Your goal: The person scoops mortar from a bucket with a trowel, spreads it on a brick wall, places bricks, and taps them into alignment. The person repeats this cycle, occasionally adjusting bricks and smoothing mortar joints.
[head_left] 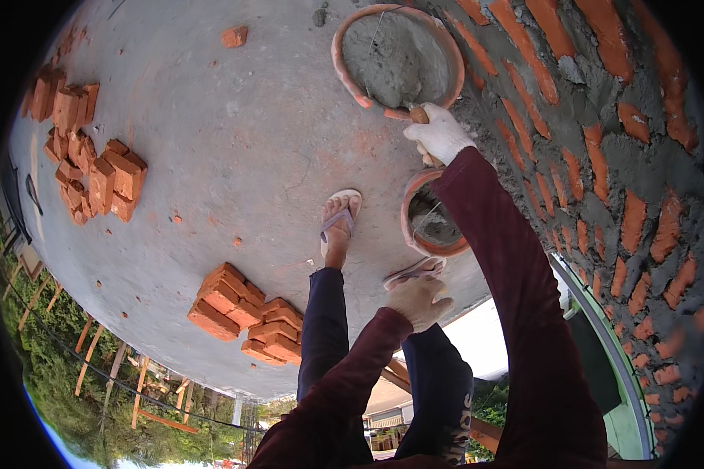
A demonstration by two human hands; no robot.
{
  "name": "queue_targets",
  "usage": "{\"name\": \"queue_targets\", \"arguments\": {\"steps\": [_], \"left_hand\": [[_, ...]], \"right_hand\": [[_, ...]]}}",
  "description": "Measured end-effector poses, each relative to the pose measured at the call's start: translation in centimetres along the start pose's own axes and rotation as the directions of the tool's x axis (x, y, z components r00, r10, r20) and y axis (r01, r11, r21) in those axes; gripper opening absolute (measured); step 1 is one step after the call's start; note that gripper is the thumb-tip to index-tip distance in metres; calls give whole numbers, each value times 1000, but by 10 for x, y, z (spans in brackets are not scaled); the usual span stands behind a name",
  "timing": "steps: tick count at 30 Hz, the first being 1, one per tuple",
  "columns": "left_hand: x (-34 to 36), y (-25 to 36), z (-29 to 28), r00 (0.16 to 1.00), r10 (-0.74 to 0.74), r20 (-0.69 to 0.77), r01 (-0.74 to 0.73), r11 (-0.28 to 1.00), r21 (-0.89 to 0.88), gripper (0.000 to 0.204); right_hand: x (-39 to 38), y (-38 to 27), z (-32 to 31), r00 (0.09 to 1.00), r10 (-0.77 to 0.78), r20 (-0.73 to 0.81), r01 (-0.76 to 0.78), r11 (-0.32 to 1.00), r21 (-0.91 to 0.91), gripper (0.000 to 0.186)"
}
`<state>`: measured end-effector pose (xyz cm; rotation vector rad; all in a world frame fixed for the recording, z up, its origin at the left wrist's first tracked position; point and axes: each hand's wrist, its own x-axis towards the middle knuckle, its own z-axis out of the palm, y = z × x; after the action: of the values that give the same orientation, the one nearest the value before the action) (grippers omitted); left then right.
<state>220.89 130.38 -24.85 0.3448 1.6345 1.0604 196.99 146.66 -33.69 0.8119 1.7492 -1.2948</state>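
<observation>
My right hand (443, 135), in a white glove, is closed around the wooden handle of a trowel (419, 115) at the near rim of a large orange basin (339, 62). The trowel's blade is mostly hidden. Grey wet mortar (391, 59) fills much of that basin. Below my right forearm stands a smaller orange basin (407, 211) with some mortar in it, partly covered by my sleeve. My left hand (418, 302), also gloved, hovers over my right foot and knee, thumb apart from the fingers, with nothing visible in it.
A brick wall (594, 156) with rough mortar joints rises along the right. Bricks are piled at the far left (117, 176) and beside my left leg (227, 301). A lone brick piece (234, 36) lies on the concrete floor (235, 141). My sandalled feet stand near the smaller basin.
</observation>
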Motion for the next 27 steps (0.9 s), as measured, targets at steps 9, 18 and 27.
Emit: {"name": "queue_targets", "arguments": {"steps": [9, 18, 27], "left_hand": [[4, -2, 7, 997, 29, -68, -29, 1000, -3, 34], [3, -9, 3, 996, 42, 77, -39, 999, -33, 28], [-83, -110, 12, 988, -45, 145, 35, 997, 69, 24]], "right_hand": [[-16, 42, -8, 993, -103, -56, 104, 994, 23, 26], [-88, 38, -25, 981, -181, -64, 176, 981, -82, 34], [-495, -5, -66, 992, -80, -100, 90, 991, 99, 36]]}}
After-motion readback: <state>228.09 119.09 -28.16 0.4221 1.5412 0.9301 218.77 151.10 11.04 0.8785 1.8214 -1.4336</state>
